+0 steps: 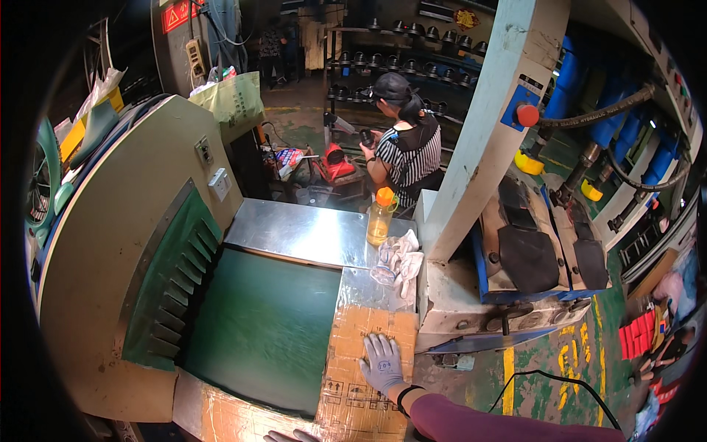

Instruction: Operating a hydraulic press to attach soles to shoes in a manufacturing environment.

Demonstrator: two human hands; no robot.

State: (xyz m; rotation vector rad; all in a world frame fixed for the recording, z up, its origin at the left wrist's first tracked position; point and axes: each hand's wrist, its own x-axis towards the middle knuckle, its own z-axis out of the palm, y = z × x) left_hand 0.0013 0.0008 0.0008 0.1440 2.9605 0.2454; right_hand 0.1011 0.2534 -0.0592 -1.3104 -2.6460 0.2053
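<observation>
My right hand [381,365], in a thin pale grey glove, lies flat on a brown cardboard sheet [353,324] to the right of a green conveyor belt [272,324]. Its fingers are spread and nothing is in them. At the lower edge, my left hand [292,437] shows only its gloved fingers, stretched out on the cardboard at the belt's near end. The rest of that hand is out of the picture. Beyond my right hand, crumpled white gloves [398,258] lie on the metal edge, beside a bottle [380,218] of yellowish liquid with an orange cap.
The belt meets a machine housing with a green strip curtain [174,283] at left. A pale post [482,125] with a red button [526,115] rises at right, near a blue-framed press [523,250]. Beyond, a co-worker [409,147] sits holding a dark part before racks of parts.
</observation>
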